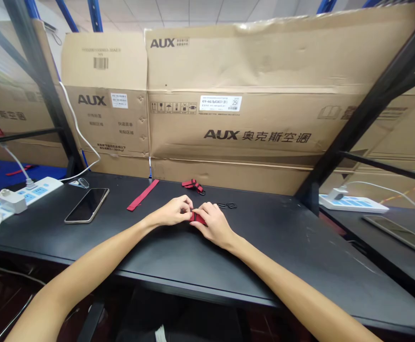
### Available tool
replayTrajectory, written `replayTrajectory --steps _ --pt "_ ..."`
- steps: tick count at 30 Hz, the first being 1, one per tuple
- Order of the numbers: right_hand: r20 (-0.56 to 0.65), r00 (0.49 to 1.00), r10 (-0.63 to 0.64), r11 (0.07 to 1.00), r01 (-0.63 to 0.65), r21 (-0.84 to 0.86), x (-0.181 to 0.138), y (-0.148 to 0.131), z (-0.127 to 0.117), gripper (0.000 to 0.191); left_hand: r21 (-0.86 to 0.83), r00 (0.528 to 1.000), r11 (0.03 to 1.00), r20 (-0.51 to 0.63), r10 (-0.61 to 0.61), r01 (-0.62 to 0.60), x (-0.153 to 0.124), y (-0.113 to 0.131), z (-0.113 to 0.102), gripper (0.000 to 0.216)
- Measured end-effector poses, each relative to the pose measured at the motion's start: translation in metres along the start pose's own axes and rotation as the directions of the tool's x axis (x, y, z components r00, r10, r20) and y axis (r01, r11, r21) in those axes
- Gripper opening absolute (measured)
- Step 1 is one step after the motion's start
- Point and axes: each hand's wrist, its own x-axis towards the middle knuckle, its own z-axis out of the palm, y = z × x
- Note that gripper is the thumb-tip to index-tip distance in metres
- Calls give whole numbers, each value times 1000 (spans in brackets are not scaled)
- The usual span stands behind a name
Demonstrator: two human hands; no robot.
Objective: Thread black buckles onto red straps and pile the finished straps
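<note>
My left hand [174, 211] and my right hand [212, 223] meet at the middle of the black table [264, 247]. Both pinch a short red strap [197, 218] between their fingertips, with a small dark buckle at the spot where the fingers meet. Most of the strap is hidden under my fingers. A flat red strap [142, 195] lies to the left behind my hands. Behind them lies a folded red strap with a black buckle [193, 185]. Two loose black buckles [228, 205] rest just to the right of my right hand.
A phone [87, 204] lies face up at the left, near a white power strip [25, 194] with cables. Large AUX cardboard boxes [250, 118] wall off the back. Black rack posts [367, 114] stand at both sides. Another power strip [352, 203] sits on the right-hand table.
</note>
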Motion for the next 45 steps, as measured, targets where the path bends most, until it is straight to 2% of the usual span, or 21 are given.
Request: replayTrajectory --steps 9,17,20,24,27,30,35,39,42,45 --pt "-20 999 -30 999 30 -23 0 -3 -2 34 -128 983 991 171 60 -38 -3 0 -9 30" --pt "26 997 -72 997 73 -31 1 -6 -6 31 -144 983 990 184 29 -3 -3 2 -11 29" --pt "25 997 -67 998 67 -3 1 -6 -6 30 -141 989 990 146 11 10 -1 -1 -6 31" --pt "-56 998 32 989 -23 145 3 -3 -10 32 -222 998 975 56 -22 34 3 -3 -2 32" --pt "-130 974 185 932 -131 338 5 -1 -14 26 -289 999 956 34 -37 45 5 -2 -2 32" --pt "-88 950 298 860 -228 457 5 3 -14 23 -320 999 946 22 -45 49 4 -1 -3 31" --pt "138 946 293 737 -316 597 3 9 -9 31 -268 999 963 -34 5 -14 3 -3 2 24" --pt "214 941 262 672 -337 660 4 11 -9 31 -247 998 968 -65 22 -37 1 0 8 29" --pt "231 930 287 643 -366 673 5 11 -8 32 -67 994 995 -81 68 -74 0 5 12 48" --pt "242 918 313 595 -388 704 6 9 -7 33 157 990 983 -92 109 -94 0 8 16 43"
